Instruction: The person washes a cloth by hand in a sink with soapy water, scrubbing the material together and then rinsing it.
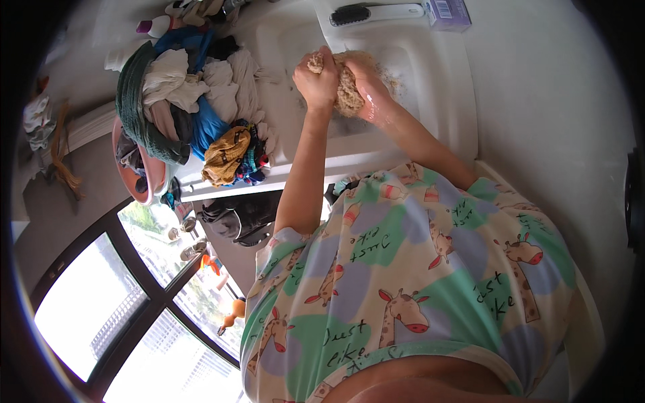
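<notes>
A beige, shaggy, wet-looking piece of fabric (348, 93) is bunched up over the basin of a white laundry sink (428, 75). My left hand (318, 83) is closed in a fist around one part, and a small tuft pokes out above its fingers. On the other side my right hand (370, 90) grips the bundle, with its fingers partly hidden by it. Whitish suds streak my right wrist. Beneath and beyond the hands, the sink bottom holds murky water with brown specks.
A clothes pile (221, 101) covers the sink's left side, including a mustard garment (227, 156) at the front. A dark green towel (141, 106) drapes over a pink tub (126, 171). Along the back ledge lie a white-handled brush (383, 13) and a purple box (447, 14).
</notes>
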{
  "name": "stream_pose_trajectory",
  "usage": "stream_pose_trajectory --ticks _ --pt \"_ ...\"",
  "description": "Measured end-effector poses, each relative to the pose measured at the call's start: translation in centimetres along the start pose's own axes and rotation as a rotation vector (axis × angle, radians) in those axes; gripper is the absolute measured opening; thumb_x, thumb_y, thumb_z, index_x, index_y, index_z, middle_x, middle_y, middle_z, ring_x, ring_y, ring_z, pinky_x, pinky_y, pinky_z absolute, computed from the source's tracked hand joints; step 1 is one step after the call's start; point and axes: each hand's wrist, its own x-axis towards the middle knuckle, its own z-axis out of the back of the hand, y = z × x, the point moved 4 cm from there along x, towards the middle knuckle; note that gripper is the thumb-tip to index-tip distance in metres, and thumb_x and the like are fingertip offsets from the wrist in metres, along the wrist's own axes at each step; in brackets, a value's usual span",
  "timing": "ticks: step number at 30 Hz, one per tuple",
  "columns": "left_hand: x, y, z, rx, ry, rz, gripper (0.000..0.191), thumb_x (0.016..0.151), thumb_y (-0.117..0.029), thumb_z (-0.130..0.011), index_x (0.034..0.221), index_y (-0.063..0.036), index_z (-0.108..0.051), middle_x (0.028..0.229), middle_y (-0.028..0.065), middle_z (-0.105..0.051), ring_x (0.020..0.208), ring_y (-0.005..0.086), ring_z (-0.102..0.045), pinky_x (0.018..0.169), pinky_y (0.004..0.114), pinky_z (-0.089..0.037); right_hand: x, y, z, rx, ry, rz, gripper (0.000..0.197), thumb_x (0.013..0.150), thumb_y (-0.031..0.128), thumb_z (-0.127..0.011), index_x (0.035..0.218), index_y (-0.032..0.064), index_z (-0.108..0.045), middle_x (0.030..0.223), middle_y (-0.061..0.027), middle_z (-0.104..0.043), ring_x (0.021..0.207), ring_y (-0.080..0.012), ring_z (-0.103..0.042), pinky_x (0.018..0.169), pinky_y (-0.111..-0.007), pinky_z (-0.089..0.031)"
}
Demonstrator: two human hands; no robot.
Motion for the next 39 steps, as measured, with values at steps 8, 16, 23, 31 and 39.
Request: stream_pose_trajectory --ticks 8,16,23,31,39 --pt "-3.4 7.6 2.2 0.023 0.201 -0.039 0.043 0.084 -0.028 -0.066 0.121 -0.0075 -0.059 0.12 0.0158 -0.061 0.106 0.0335 -0.059 0.091 0.043 -0.047 0.5 1.3 0.3 -0.262 0.016 0.16 0.033 0.096 0.041 -0.061 0.107 0.0092 -0.063 0.1 -0.003 -0.067 0.092 -0.0148 -0.064 0.082 -0.034 -0.052" --pt "-2.8 -1.2 -0.9 0.433 0.21 -0.462 0.026 0.092 -0.034 -0.064 0.104 -0.0115 -0.07 0.103 0.0203 -0.065 0.091 0.0368 -0.064 0.082 0.044 -0.052 0.4 -0.1 0.9 -0.001 0.161 -0.147 0.093 0.089 0.082 -0.025 0.137 0.0054 -0.047 0.131 -0.0097 -0.054 0.123 -0.025 -0.05 0.101 -0.043 -0.042" --pt "-7.2 -1.0 -1.4 0.352 0.399 -0.25 0.023 0.083 -0.033 -0.075 0.082 -0.0107 -0.067 0.082 0.0102 -0.062 0.075 0.0327 -0.064 0.064 0.044 -0.053 3.0 -1.1 8.6 0.194 0.053 -0.256 0.085 0.092 0.077 -0.03 0.128 0.0026 -0.052 0.137 -0.0178 -0.05 0.117 -0.0286 -0.056 0.098 -0.042 -0.046" --pt "-10.8 -7.9 -0.6 0.294 0.393 -0.504 0.026 0.071 -0.031 -0.084 0.075 -0.0125 -0.065 0.076 0.0017 -0.062 0.065 0.0239 -0.064 0.053 0.036 -0.05 -5.5 2.1 2.5 -0.235 0.29 0.14 0.05 0.098 0.046 -0.046 0.122 0.0034 -0.055 0.124 -0.0147 -0.057 0.105 -0.0219 -0.061 0.091 -0.038 -0.05" --pt "-3.1 -6.5 -1.0 0.253 0.198 -0.249 0.017 0.077 -0.024 -0.068 0.078 -0.007 -0.067 0.077 0.0106 -0.066 0.066 0.0354 -0.064 0.06 0.043 -0.052 1.1 0.8 4.3 -0.082 0.131 0.079 0.02 0.101 0.019 -0.05 0.111 0.006 -0.061 0.107 -0.0055 -0.063 0.093 -0.0126 -0.062 0.082 -0.031 -0.052"
